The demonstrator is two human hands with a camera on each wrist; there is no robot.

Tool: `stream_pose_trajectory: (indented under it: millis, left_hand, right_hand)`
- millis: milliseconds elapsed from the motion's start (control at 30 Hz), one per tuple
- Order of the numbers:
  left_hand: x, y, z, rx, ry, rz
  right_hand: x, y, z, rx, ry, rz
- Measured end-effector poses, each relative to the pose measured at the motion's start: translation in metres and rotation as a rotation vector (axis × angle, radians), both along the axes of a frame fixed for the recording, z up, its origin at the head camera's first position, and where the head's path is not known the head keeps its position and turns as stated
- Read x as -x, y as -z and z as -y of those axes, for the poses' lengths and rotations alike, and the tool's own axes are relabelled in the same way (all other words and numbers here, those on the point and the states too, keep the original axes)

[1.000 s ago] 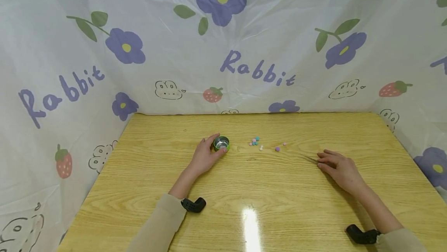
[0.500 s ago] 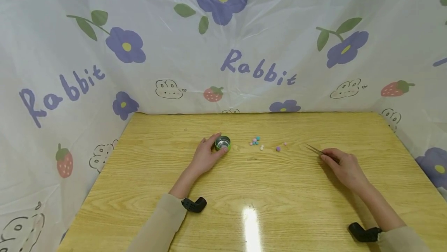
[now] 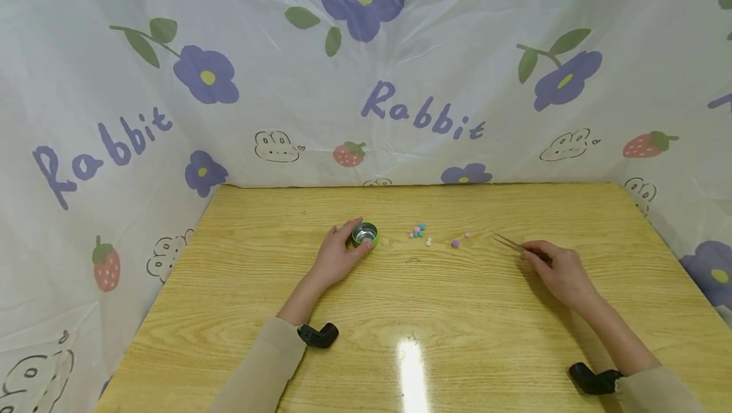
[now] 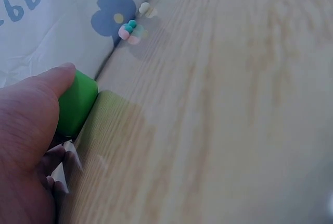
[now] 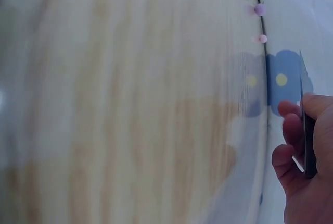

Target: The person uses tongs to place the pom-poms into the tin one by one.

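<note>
My left hand (image 3: 334,256) grips a small round green bowl (image 3: 370,246) with a silvery metal inside, thumb on its near side and fingers round the far left. In the left wrist view the bowl's green wall (image 4: 79,104) shows beside the thumb. My right hand (image 3: 563,273) pinches a pair of thin metal tweezers (image 3: 508,243), their tips pointing left above the table. Between the hands lie several small pompom-like balls: a pink and blue cluster (image 3: 417,230), white ones (image 3: 429,243), a larger purple ball (image 3: 455,243) and a lone pink ball (image 3: 467,235). The tweezers' tips are apart from the balls.
Everything stands on a light wood-grain table (image 3: 366,311). A white cloth (image 3: 297,82) printed with purple flowers, rabbits and strawberries hangs behind the table and at its sides. Each wrist carries a black camera mount (image 3: 318,335).
My right hand has shifted its grasp on the tweezers, and their tips have risen a little and now spread slightly. The left hand and bowl have stayed nearly in place.
</note>
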State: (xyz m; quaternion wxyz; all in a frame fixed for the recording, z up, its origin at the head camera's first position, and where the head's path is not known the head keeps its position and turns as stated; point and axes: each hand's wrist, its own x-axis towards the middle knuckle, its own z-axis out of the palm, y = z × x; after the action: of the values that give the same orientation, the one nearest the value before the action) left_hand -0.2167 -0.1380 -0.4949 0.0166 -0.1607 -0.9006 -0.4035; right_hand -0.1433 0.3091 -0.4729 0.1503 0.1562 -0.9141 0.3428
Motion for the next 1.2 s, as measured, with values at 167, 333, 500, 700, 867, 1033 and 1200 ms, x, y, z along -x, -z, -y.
stream_pose_trajectory:
  millis: [167,333,500,700,867,1033,1200]
  left_hand:
    - [0.0,0.0,0.0,0.003,-0.004,0.009]
    - [0.001,0.0,0.001,0.001,-0.005,0.009]
    - [0.0,-0.001,0.002,0.003,0.001,0.0]
    - [-0.001,0.0,0.001,0.006,-0.005,-0.003]
    - [-0.002,0.0,0.0,0.004,-0.009,-0.001]
    - [-0.002,-0.001,0.0,0.004,-0.006,0.0]
    - [-0.001,0.0,-0.001,0.0,0.003,-0.011]
  right_hand:
    - [0.002,0.001,0.004,0.025,0.007,0.012]
    - [0.003,0.003,0.008,0.044,0.015,0.044]
    - [0.004,0.003,0.013,0.056,0.021,0.073]
    - [0.009,0.001,0.02,0.056,0.022,0.106]
    - [0.014,0.001,0.025,0.036,0.032,0.145]
    - [0.019,0.002,0.028,0.021,0.035,0.176]
    - [0.021,0.002,0.031,0.016,0.03,0.203]
